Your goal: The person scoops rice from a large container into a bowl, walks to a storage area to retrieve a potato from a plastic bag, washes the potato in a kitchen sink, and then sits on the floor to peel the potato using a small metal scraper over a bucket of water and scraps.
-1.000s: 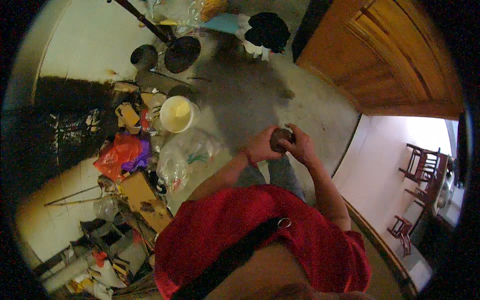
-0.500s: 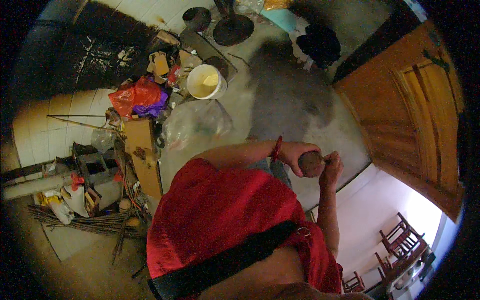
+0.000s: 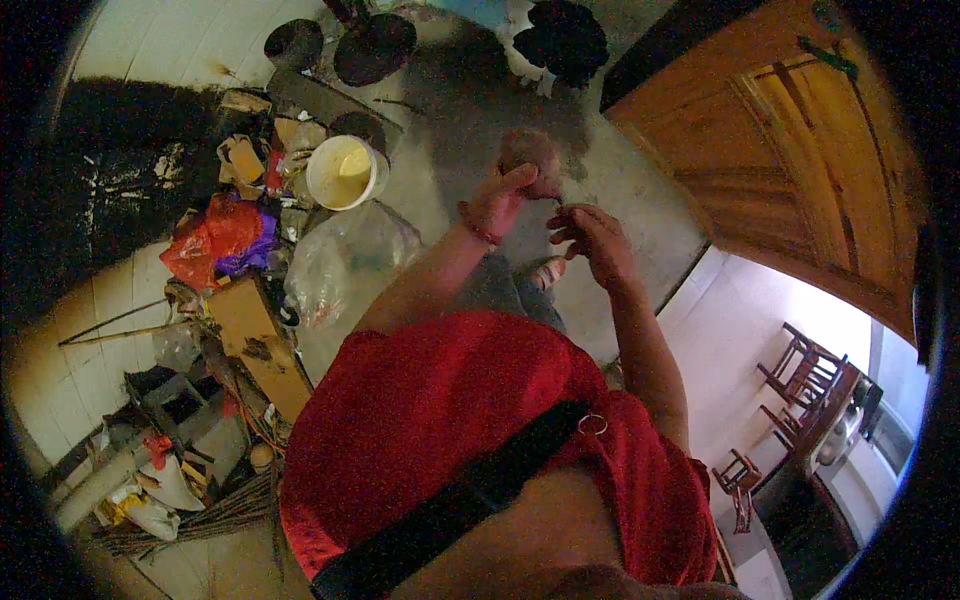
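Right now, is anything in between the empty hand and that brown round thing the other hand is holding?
Nothing visible is. The left hand holds the brown round thing up, and the right hand is just beside and below it, fingers loose, with only bare grey floor showing behind the gap.

Home, back storage corner: bare concrete floor [image 3: 640, 200], wooden door [image 3: 800, 170], white bucket [image 3: 345, 172], blackened pans [image 3: 375, 45], plastic bags [image 3: 215, 235], scrap clutter along tiled wall [image 3: 75, 350]; chairs [image 3: 805, 375] beyond.

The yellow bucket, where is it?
In the head view, the yellow bucket stands on the floor to the person's left, beside the clear plastic bag and the red bag, apart from the left hand.
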`<state>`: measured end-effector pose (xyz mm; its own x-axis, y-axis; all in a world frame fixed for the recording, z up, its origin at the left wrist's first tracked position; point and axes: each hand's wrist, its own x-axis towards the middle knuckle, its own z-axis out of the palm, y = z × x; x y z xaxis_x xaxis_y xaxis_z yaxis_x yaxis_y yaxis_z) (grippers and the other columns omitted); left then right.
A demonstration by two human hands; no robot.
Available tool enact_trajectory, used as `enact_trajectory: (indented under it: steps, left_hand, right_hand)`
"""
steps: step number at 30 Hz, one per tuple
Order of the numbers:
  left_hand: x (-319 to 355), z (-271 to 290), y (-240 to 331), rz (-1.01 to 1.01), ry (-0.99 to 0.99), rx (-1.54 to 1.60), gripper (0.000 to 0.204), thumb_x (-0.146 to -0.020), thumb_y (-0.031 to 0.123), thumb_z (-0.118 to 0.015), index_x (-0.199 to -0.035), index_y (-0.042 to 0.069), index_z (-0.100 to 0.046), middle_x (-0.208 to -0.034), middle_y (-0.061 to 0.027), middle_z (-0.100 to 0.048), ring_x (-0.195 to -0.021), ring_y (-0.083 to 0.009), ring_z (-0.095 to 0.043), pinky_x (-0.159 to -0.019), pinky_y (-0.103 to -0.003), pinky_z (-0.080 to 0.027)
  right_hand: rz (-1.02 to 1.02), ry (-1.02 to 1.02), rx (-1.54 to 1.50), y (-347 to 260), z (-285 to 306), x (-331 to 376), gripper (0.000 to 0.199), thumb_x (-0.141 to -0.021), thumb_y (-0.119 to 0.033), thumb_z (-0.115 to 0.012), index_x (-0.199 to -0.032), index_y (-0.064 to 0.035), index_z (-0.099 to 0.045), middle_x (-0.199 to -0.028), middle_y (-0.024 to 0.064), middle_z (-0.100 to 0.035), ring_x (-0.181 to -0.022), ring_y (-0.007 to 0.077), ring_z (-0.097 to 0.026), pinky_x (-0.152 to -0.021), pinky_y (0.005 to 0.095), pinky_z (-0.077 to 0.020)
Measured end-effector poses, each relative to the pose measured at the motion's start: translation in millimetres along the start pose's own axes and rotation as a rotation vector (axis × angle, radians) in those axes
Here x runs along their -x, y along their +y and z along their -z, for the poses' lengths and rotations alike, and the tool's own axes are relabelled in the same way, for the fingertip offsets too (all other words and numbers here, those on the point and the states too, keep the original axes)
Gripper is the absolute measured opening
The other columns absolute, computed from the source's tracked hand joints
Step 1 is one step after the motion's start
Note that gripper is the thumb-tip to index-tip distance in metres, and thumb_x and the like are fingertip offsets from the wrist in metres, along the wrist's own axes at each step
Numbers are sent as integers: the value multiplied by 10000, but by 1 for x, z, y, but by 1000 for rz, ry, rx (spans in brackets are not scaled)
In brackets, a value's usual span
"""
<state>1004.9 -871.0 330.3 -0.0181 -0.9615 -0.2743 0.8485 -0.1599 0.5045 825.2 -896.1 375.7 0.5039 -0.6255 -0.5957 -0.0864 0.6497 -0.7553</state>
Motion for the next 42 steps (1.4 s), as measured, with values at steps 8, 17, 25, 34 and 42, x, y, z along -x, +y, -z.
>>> enact_trajectory:
  steps: [8, 17, 25, 34, 42]
  left_hand:
    - [0, 55, 28, -183, -192, -848, 496, -753, 250, -599, -1202, 97, -453, -1136, -63, -517, -973, -183, -531, -815, -352, -453]
    - [-49, 31, -26, 800, -160, -285, 467, -758, 318, -536, -1151, 77, -467, -1068, -51, -540, -918, -205, -531, -787, -351, -451]
    - [-108, -80, -144, 1224, -311, -275, 483, -783, 478, -437, -1059, 85, -489, -917, -68, -566, -743, -226, -545, -623, -376, -456]
    - [-211, -122, -283, 1420, -443, -557, 462, -768, 480, -469, -1045, 113, -502, -819, -93, -582, -679, -252, -559, -517, -376, -440]
    - [-242, -208, -403, 1414, -636, -379, 353, -764, 338, -530, -991, 70, -498, -808, -70, -565, -721, -227, -548, -588, -343, -452]
  right_hand:
    - [226, -54, 743, 46, -36, -63, 288, -839, -214, -478, -1038, -16, -542, -876, 127, -600, -694, 181, -584, -556, 289, -454]
    - [178, 106, 1097, 83, 6, -27, 323, -753, -148, -528, -1066, -72, -516, -897, 159, -584, -773, 324, -566, -661, 408, -441]
    - [479, 649, 451, 71, 97, 75, 181, -857, -216, -487, -841, -44, -541, -715, 126, -540, -640, 284, -504, -603, 361, -416]
    - [365, 1060, -350, 116, 244, 174, 285, -906, -291, -420, -823, -40, -527, -788, 41, -577, -717, 129, -524, -613, 285, -442]
    - [855, 1244, -333, 27, 440, 266, 299, -909, -292, -406, -836, -25, -519, -903, 100, -589, -852, 173, -547, -754, 314, -452]
